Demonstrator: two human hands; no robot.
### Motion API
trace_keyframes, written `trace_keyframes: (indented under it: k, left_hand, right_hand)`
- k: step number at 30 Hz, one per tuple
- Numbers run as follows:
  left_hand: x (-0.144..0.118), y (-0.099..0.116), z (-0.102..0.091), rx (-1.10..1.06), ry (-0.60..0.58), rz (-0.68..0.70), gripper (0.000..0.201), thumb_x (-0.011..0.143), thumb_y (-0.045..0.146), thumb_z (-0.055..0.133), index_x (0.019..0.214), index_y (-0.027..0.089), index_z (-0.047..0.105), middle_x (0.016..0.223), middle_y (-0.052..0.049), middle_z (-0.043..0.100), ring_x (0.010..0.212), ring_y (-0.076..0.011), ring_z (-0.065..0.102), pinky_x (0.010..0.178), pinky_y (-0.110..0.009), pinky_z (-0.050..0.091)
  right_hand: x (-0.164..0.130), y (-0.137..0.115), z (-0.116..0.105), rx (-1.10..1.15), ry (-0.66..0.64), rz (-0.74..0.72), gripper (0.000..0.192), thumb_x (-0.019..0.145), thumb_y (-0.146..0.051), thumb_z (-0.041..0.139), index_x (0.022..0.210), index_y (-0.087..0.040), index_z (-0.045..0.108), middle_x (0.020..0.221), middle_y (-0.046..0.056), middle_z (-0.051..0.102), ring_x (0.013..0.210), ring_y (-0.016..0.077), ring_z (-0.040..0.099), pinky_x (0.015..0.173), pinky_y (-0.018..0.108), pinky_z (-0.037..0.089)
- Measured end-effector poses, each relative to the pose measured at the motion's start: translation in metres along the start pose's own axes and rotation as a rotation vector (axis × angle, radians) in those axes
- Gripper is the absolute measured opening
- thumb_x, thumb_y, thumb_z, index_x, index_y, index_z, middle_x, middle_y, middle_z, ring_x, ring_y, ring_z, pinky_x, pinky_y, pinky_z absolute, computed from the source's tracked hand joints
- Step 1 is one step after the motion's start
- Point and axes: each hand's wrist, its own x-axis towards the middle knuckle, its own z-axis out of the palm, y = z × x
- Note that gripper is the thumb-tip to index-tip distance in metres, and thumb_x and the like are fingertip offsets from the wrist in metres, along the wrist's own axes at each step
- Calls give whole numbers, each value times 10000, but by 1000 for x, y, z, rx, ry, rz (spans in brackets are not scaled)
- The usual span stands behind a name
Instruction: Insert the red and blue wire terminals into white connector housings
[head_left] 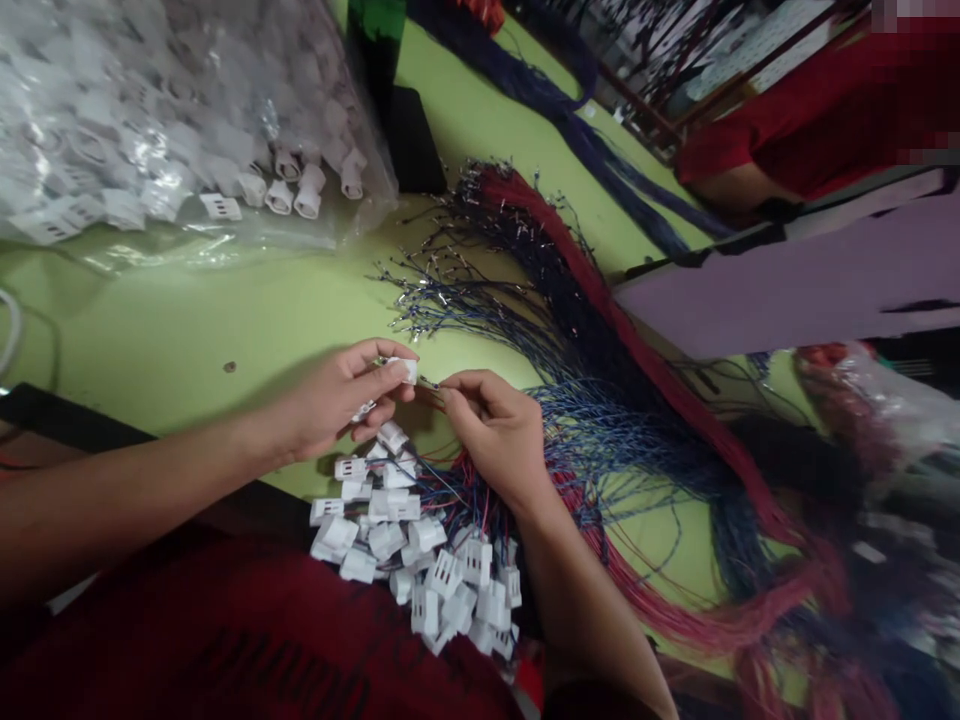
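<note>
Surface: lime-green worktop (225, 320), dim light, frame tilted.
Left hand (337, 400): centre of frame; fingers pinched on a white plastic connector housing (406, 369), held just above the worktop.
Right hand (495, 430): just right of the left hand; fingers pinched on a thin wire (430, 383), its tip at the housing's open end.
Wired housings (420, 560): white pile with leads attached, lower centre, below both hands.
Loose wires (600, 400): red and blue bundle with bare metal terminals, fanned across centre right.
Bag (150, 120): clear plastic, upper left, full of white housings.
Other person: red sleeve (810, 120), upper right.
</note>
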Motion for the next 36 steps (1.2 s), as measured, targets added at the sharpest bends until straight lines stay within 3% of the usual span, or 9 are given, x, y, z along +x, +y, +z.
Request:
trace_keyframes:
  k: [6, 11, 15, 19, 27, 36]
  left_hand:
    - [0, -2, -1, -33, -47, -17, 175, 851, 249, 660, 1005, 213, 585, 719, 51, 606, 405, -31, 412, 346, -146, 263]
    - [-2, -5, -2, 43, -72, 3, 173, 859, 259, 642, 1017, 217, 584, 662, 75, 586, 364, -31, 374, 358, -173, 275]
    - [-3, -5, -3, 190, -92, 9, 182, 900, 274, 579, 1072, 216, 584, 477, 107, 488, 349, -64, 374, 380, -183, 281]
    - [-4, -6, -2, 344, -60, 7, 219, 905, 316, 576, 1091, 206, 608, 449, 99, 484, 362, -78, 404, 390, -189, 288]
    - [-5, -7, 0, 253, -38, 1, 225, 866, 288, 593, 1060, 179, 629, 522, 75, 524, 360, -58, 366, 365, -188, 256]
    - [-6, -9, -3, 364, -60, 65, 276, 874, 319, 603, 1115, 190, 642, 463, 92, 482, 387, -81, 410, 404, -194, 309]
  right_hand:
    - [-2, -4, -1, -40, 26, -40, 147, 851, -226, 568, 740, -205, 661, 673, -10, 660, 586, 112, 547, 588, 259, 448]
    - [-2, -1, 0, -26, -29, -14, 155, 845, -230, 571, 721, -200, 658, 650, -9, 660, 594, 119, 586, 579, 257, 450]
    - [-1, -2, 0, -21, -71, -14, 159, 860, -229, 557, 756, -197, 672, 713, 12, 707, 646, 132, 637, 624, 264, 483]
    - [-2, -4, 2, -111, -83, -112, 163, 877, -214, 541, 795, -209, 682, 750, 17, 721, 668, 133, 634, 677, 272, 495]
    - [-8, -5, 9, -242, -51, -204, 207, 905, -194, 499, 790, -214, 670, 781, 47, 712, 722, 161, 637, 696, 289, 479]
    - [-4, 0, 10, -94, -29, -173, 160, 890, -189, 530, 769, -207, 633, 796, 34, 692, 751, 147, 633, 721, 284, 502]
